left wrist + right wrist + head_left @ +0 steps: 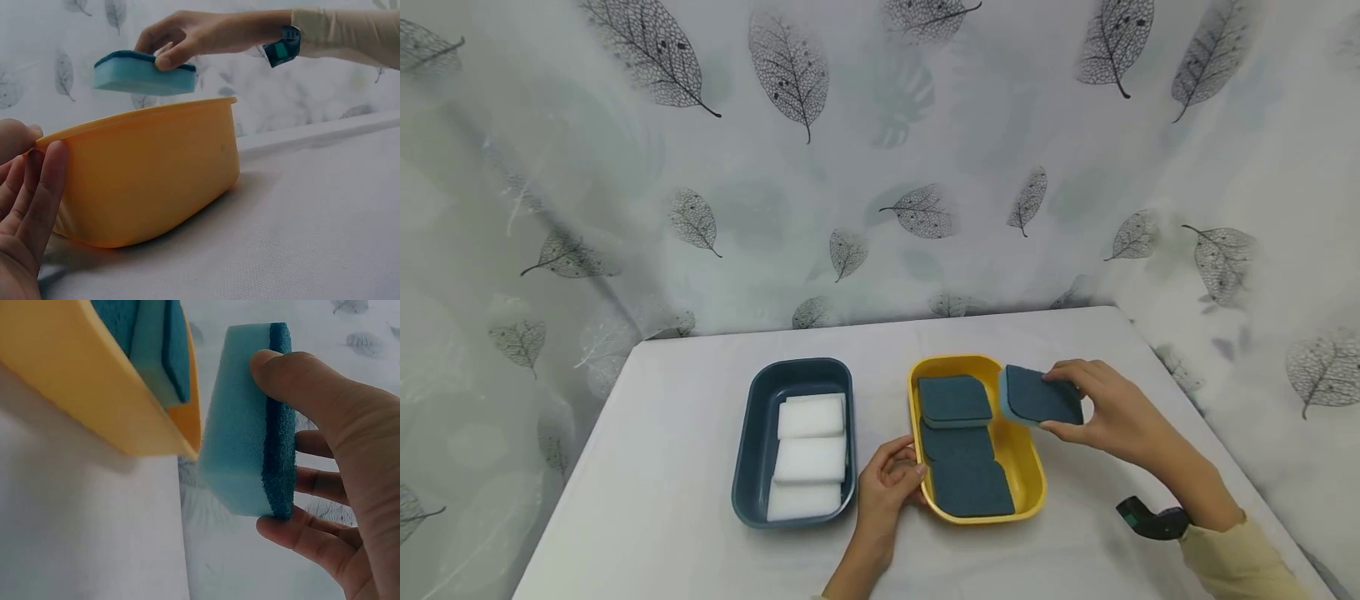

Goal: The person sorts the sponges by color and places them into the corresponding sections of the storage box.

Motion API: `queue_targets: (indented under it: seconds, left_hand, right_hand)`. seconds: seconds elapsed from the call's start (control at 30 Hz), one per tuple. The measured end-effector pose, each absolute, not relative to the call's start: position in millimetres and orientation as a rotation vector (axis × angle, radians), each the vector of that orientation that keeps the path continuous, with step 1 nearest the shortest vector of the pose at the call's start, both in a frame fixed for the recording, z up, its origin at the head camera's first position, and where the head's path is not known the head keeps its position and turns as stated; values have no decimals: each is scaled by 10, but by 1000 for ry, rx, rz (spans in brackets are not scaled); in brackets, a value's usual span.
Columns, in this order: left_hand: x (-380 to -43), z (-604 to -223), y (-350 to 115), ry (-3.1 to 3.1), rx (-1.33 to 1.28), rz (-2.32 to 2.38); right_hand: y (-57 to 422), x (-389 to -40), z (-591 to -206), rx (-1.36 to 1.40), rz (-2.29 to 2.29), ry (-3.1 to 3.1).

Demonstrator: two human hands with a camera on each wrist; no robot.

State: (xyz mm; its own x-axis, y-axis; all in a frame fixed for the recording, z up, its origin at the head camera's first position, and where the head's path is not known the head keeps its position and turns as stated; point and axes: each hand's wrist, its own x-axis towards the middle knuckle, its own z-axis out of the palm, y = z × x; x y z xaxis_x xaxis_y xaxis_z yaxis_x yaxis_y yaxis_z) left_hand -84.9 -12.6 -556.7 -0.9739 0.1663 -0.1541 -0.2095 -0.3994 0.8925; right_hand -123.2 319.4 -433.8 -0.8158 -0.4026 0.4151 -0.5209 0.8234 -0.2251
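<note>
A blue scrubbing sponge (pixel 240 425), light blue foam with a dark scouring layer, is pinched in my right hand (pixel 1108 412) above the right side of the yellow basin (pixel 1030 467). In the left wrist view it hangs over the rim with its dark side up. My left hand (pixel 887 483) grips the basin's left rim between thumb and fingers. Inside the basin lie several more blue sponges (pixel 972 487), dark side up, in a column along the left, the rear one (pixel 955 396) sitting higher.
Left of the yellow basin stands a dark blue basin (pixel 752 479) with several white sponges (pixel 808 460) in a column. Both stand on a white-covered table (pixel 647 467). Leaf-patterned curtains (pixel 880 150) hang behind and beside it. A dark band (pixel 1153 518) sits on my right wrist.
</note>
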Motion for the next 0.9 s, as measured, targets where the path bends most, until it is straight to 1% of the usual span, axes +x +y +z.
queue_targets:
  seconds: [0.33, 0.47, 0.63, 0.73, 0.9]
  left_hand:
    - [-892, -5494, -141, 1622, -7, 2426]
    - [-859, -5498, -144, 1624, -106, 2421]
    - [-753, -5497, -97, 1643, -234, 2389]
    - [-715, -5438, -59, 1708, -249, 2386]
    - [-652, -5293, 5, 1985, -204, 2301]
  right_hand:
    - [2837, -1022, -4484, 702, 580, -2645]
    - [2680, -951, -4549, 700, 622, -2705]
    - [2571, -829, -4641, 704, 566, -2752]
    - [2518, -807, -4662, 732, 522, -2752]
    - [2438, -805, -4700, 784, 479, -2762]
